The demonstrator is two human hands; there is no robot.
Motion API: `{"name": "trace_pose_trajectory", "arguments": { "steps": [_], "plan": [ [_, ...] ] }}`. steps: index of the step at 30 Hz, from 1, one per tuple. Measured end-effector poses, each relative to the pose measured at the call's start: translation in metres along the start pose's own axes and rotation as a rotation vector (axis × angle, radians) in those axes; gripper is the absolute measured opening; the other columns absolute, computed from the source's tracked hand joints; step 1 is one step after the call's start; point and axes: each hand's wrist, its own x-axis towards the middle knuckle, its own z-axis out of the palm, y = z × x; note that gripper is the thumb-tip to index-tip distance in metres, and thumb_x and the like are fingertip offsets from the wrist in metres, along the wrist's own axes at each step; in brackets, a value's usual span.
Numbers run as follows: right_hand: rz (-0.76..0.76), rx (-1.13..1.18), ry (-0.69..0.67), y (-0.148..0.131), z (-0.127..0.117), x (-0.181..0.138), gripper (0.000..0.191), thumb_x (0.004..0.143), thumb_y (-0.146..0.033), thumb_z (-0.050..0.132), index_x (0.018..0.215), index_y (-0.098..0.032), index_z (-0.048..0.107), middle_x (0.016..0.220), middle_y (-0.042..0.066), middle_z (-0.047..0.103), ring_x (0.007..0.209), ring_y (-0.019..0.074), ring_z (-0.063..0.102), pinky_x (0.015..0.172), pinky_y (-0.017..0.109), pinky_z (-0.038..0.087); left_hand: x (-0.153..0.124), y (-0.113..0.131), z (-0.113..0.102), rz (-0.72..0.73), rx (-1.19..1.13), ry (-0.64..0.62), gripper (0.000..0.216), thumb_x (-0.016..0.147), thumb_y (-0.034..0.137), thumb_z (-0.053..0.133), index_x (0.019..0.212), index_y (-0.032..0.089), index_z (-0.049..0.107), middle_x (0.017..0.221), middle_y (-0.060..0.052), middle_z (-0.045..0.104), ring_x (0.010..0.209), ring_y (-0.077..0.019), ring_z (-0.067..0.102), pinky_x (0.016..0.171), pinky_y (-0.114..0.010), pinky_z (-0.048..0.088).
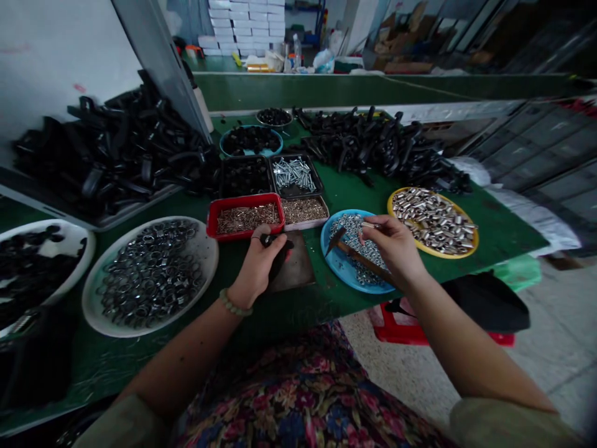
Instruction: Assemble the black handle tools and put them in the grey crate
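Note:
My left hand (257, 266) is closed around a black plastic part (278, 261), held above a square metal plate (295, 264) on the bench. At the right, my right hand (395, 247) hovers over a blue plate (327, 255) of small silvery nuts (352, 225). Its thumb and forefinger are pinched together; whatever lies between them is too small to make out. A hammer (359, 256) with a wooden handle slants across the blue plate, its handle end passing under my right hand. I cannot tell whether the lower fingers hold it.
Ahead stand a red tray (212, 218) of rivets, a black tray (318, 186) of screws and a yellow plate (474, 239) of metal sleeves. Leftward is a white plate (212, 264) of metal rings. Black part piles (125, 137) lie left and back right (373, 143).

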Motion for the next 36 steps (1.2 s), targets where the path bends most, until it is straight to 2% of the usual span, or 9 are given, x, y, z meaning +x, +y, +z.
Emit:
{"name": "trace_pose_trajectory", "arguments": {
  "steps": [2, 5, 8, 12, 15, 25, 36],
  "plan": [
    [0.045, 0.121, -0.122, -0.011, 0.034, -0.014, 0.029, 0.071, -0.036, 0.076, 0.094, -0.023, 0.065, 0.084, 0.001, 0.067, 0.072, 0.0151, 0.063, 0.07, 0.032, 0.053, -0.004, 0.002, 0.0, -0.037, -0.055, 0.001, 0.04, 0.079, 0.042, 0.067, 0.106, 0.023, 0.045, 0.083, 0.001, 0.062, 0.068, -0.0134, 0.063, 0.059, -0.026, 0.053],
    [0.05, 0.198, -0.253, -0.02, 0.069, -0.021, 0.027, 0.071, -0.036, 0.076, 0.092, -0.021, 0.067, 0.078, 0.0, 0.066, 0.069, 0.0134, 0.061, 0.069, 0.031, 0.051, -0.007, 0.001, -0.003, -0.006, -0.019, -0.006, 0.044, 0.079, 0.036, 0.069, 0.113, 0.024, 0.043, 0.091, 0.001, 0.064, 0.078, -0.0139, 0.065, 0.07, -0.028, 0.055],
    [0.011, 0.201, -0.317, -0.024, 0.092, -0.018, 0.023, 0.073, -0.035, 0.075, 0.089, -0.02, 0.067, 0.074, -0.002, 0.064, 0.064, 0.0117, 0.057, 0.067, 0.03, 0.048, -0.005, -0.002, -0.009, 0.09, 0.119, -0.015, 0.054, 0.074, 0.025, 0.073, 0.119, 0.024, 0.042, 0.092, 0.001, 0.065, 0.08, -0.0136, 0.065, 0.076, -0.029, 0.055],
    [0.017, 0.191, -0.35, -0.027, 0.112, -0.013, 0.023, 0.072, -0.034, 0.074, 0.088, -0.02, 0.066, 0.074, -0.002, 0.064, 0.063, 0.0115, 0.055, 0.064, 0.029, 0.045, -0.002, -0.004, -0.015, 0.15, 0.229, -0.024, 0.058, 0.072, 0.022, 0.071, 0.123, 0.024, 0.043, 0.101, -0.001, 0.065, 0.089, -0.016, 0.065, 0.085, -0.033, 0.053],
    [0.032, 0.171, -0.37, -0.028, 0.119, -0.011, 0.023, 0.072, -0.035, 0.074, 0.087, -0.02, 0.065, 0.068, -0.003, 0.062, 0.062, 0.0119, 0.055, 0.062, 0.029, 0.044, -0.001, -0.003, -0.016, 0.149, 0.249, -0.013, 0.058, 0.07, 0.018, 0.07, 0.122, 0.023, 0.043, 0.109, -0.003, 0.063, 0.094, -0.0167, 0.065, 0.088, -0.033, 0.052],
    [0.062, 0.163, -0.395, -0.023, 0.128, -0.003, 0.023, 0.073, -0.036, 0.073, 0.086, -0.02, 0.064, 0.066, -0.003, 0.061, 0.06, 0.0117, 0.055, 0.063, 0.029, 0.044, 0.007, -0.005, -0.023, 0.141, 0.284, -0.023, 0.053, 0.07, 0.016, 0.067, 0.117, 0.022, 0.044, 0.096, -0.001, 0.063, 0.087, -0.0155, 0.065, 0.08, -0.028, 0.052],
    [0.088, 0.169, -0.399, -0.017, 0.128, -0.001, 0.023, 0.073, -0.037, 0.072, 0.086, -0.02, 0.063, 0.067, -0.004, 0.06, 0.061, 0.0115, 0.054, 0.062, 0.028, 0.043, 0.012, -0.013, -0.027, 0.142, 0.309, -0.036, 0.052, 0.071, 0.016, 0.065, 0.119, 0.022, 0.044, 0.104, -0.003, 0.063, 0.094, -0.0164, 0.064, 0.086, -0.031, 0.052]
  ]
}}
